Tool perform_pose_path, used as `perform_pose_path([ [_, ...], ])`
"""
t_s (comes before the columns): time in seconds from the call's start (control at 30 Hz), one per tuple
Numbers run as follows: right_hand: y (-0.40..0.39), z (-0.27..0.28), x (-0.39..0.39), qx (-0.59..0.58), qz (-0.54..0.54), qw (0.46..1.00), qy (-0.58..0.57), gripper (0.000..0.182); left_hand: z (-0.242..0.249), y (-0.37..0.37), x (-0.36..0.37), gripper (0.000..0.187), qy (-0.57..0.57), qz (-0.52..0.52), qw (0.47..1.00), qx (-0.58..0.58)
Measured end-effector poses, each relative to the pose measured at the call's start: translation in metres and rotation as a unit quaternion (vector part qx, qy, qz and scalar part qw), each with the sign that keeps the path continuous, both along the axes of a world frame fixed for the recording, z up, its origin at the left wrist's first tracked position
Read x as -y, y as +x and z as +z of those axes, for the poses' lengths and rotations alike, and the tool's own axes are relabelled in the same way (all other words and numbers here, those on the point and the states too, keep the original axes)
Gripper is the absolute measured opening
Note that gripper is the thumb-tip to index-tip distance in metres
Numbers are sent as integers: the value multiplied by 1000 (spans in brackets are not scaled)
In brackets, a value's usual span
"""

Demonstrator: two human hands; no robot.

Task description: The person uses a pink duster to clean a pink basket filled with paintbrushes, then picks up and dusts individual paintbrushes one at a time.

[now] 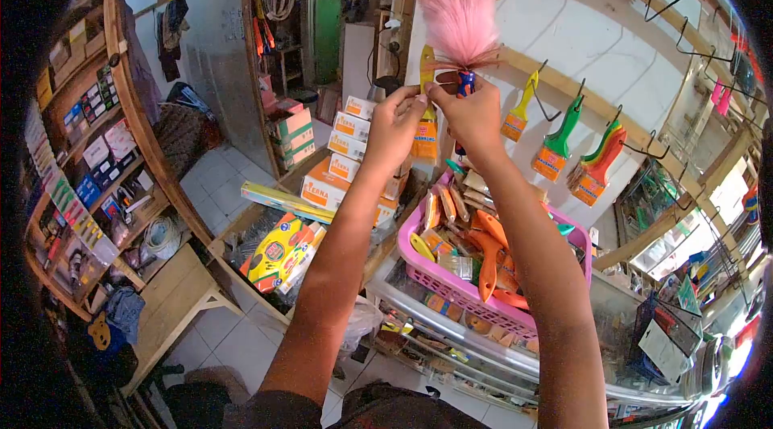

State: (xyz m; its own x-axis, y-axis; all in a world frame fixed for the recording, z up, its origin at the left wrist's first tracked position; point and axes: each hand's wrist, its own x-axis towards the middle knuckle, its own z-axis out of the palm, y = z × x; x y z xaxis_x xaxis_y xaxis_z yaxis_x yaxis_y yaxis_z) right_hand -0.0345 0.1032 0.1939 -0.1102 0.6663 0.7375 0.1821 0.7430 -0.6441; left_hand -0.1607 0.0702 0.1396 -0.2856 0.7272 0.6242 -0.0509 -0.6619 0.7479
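Note:
My right hand [469, 111] is closed around the dark blue handle [465, 84] of a pink feather duster [459, 14], held upright with its fluffy head at the top. Beside it, the fingertips of my left hand [394, 125] are pinched together and nearly meet my right thumb. What they pinch is too small to make out. Just behind my hands hangs a yellow paintbrush [425, 139], partly covered by them. More paintbrushes hang to the right on wall hooks: a yellow one [521, 107], a green one [561, 135] and a multicoloured bunch [602, 159].
Below my forearms, a pink basket [451, 288] full of paintbrushes rests on a glass counter [403, 296]. Stacked white-and-orange boxes [349, 146] stand left of my hands. A wooden bench [173, 304] is lower left, near loaded shelves [97, 155]. Metal hooks [648, 143] jut out at right.

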Motion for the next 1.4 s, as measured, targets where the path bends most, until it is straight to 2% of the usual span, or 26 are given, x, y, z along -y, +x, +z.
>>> perform_pose_path([
  [0.1, 1, -3, -1, -10, 13, 1000, -24, 24, 3, 3, 8, 24, -6, 0, 1000, 2],
  [0.3, 0, 3, 5, -16, 3, 999, -49, 25, 13, -14, 13, 24, -75, -69, 994, 48],
  [0.33, 3, 8, 12, -11, -1, 999, -50, 26, 16, -20, 10, 24, -85, -111, 987, 74],
  [0.37, 8, 12, 17, -10, 5, 998, -67, 26, 19, -26, 14, 25, -123, -138, 980, 68],
  [0.47, 36, 26, 58, -5, -1, 993, -121, 25, 22, -31, 15, 25, -151, -135, 979, 20],
  [0.53, 68, 17, 69, 23, -9, 998, -53, 22, 22, -30, 17, 25, -154, -168, 974, 14],
  [0.57, 83, 12, 83, 3, 7, 999, -44, 24, 23, -29, 16, 26, -159, -149, 976, -21],
  [0.63, 113, 3, 119, -36, 8, 993, -112, 22, 23, -26, 15, 28, -168, -110, 976, -89],
  [0.7, 145, -11, 148, -57, -10, 988, -146, 22, 16, -22, -1, 30, -180, -114, 972, -102],
  [0.77, 180, -43, 160, -60, -22, 993, -97, 26, 5, -14, -31, 31, -172, -115, 972, -109],
  [0.83, 213, -76, 181, -64, -59, 987, -137, 27, -7, -7, -72, 30, -149, -113, 976, -112],
  [0.9, 239, -116, 196, -111, -105, 980, -130, 29, -10, 9, -108, 34, -73, 3, 981, -178],
  [0.97, 257, -137, 213, -149, -124, 973, -125, 31, -3, 20, -145, 35, -90, -9, 971, -219],
  [1.1, 282, -134, 233, -135, -152, 972, -122, 38, -1, 33, -180, 32, -66, 17, 933, -354],
  [1.13, 289, -134, 235, -118, -165, 972, -121, 38, -1, 40, -178, 33, -46, -67, 944, -319],
  [1.17, 292, -136, 238, -103, -178, 971, -122, 38, -1, 42, -176, 34, -69, -53, 935, -343],
  [1.2, 291, -139, 236, -159, -159, 966, -130, 36, 10, 45, -171, 36, -85, -35, 926, -366],
  [1.23, 295, -147, 231, -167, -171, 965, -107, 35, 12, 48, -170, 37, -110, -23, 916, -385],
  [1.27, 303, -150, 232, -148, -162, 968, -118, 34, 10, 51, -169, 40, -118, -34, 915, -385],
  [1.3, 306, -150, 233, -130, -151, 971, -129, 33, 4, 52, -172, 38, -88, 5, 910, -404],
  [1.4, 290, -155, 236, -177, -247, 948, -98, 28, -12, 47, -184, 36, -20, 97, 888, -448],
])
